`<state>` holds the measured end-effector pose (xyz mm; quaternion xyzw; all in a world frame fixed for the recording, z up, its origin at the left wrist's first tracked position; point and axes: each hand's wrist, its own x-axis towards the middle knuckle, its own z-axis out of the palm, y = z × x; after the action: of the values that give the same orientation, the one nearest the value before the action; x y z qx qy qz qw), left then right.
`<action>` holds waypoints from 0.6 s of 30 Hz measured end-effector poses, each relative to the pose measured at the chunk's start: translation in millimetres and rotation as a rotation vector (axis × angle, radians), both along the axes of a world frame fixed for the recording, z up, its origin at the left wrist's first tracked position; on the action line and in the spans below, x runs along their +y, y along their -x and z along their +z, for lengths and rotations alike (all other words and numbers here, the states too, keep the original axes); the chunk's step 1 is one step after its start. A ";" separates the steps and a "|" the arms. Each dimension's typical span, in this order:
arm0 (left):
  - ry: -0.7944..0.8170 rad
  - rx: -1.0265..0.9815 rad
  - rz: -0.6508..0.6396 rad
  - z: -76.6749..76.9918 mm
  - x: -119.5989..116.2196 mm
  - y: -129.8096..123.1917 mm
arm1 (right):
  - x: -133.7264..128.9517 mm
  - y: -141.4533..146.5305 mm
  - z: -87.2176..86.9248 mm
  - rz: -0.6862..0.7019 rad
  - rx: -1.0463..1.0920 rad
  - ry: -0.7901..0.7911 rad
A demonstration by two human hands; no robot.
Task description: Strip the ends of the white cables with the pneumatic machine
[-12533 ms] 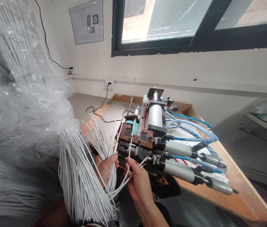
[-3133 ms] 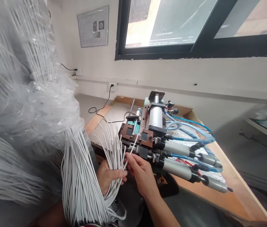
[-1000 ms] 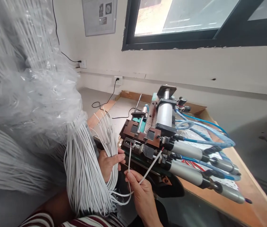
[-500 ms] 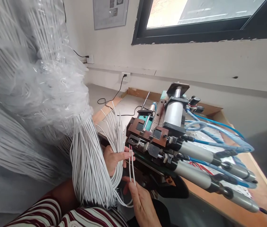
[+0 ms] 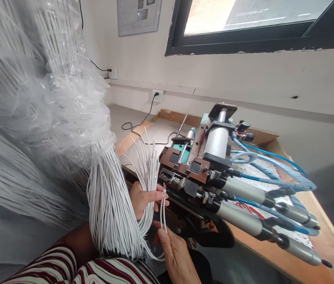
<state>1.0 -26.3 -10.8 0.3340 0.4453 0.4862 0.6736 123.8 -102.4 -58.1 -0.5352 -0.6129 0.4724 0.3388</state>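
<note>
Seen from head height, a person's two hands work among white cables in the lower middle of the frame. The left hand (image 5: pixel 143 199) is closed around a bunch of white cables (image 5: pixel 151 169), whose loose ends fan upward. Just right of it, the right hand (image 5: pixel 176 250) pinches two thin white cables (image 5: pixel 161 213) between thumb and fingers. They stand nearly upright side by side, their red inner wires showing at the tips, close to the left fingertips; whether they touch is unclear. A thick hank of white cables (image 5: pixel 107 201) hangs at center left, its upper part gathered in clear plastic wrapping (image 5: pixel 81 114). Right of center, a pneumatic machine (image 5: pixel 216 142) with silver cylinders and brown plates sits on a wood-edged desk (image 5: pixel 318 215), blue hoses (image 5: pixel 285 181) curving rightward. Striped clothing (image 5: pixel 113 272) shows along the bottom edge. A dark-framed window (image 5: pixel 244 41) fills the upper right.
</note>
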 end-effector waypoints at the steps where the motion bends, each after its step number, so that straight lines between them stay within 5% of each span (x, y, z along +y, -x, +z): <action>1: 0.000 0.003 -0.001 -0.5 0.0 0.0 | 0.1 -0.2 -0.4 0.000 -0.002 -0.005; 12: -0.007 -0.001 -0.038 -4.0 2.9 0.8 | -4.7 -18.4 -10.8 -0.001 -0.041 -0.036; 15: -0.014 0.016 -0.073 -5.7 4.1 2.4 | -4.7 -64.5 -25.4 -0.330 -0.168 -0.094; 18: -0.021 0.032 -0.111 -8.2 4.9 3.6 | 7.2 -130.7 -32.8 -0.774 -0.613 -0.123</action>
<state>-2.6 -21.4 -19.0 0.3730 0.4314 0.4474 0.6889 254.4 -95.2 -90.8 -0.8166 -0.4674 0.0959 0.3247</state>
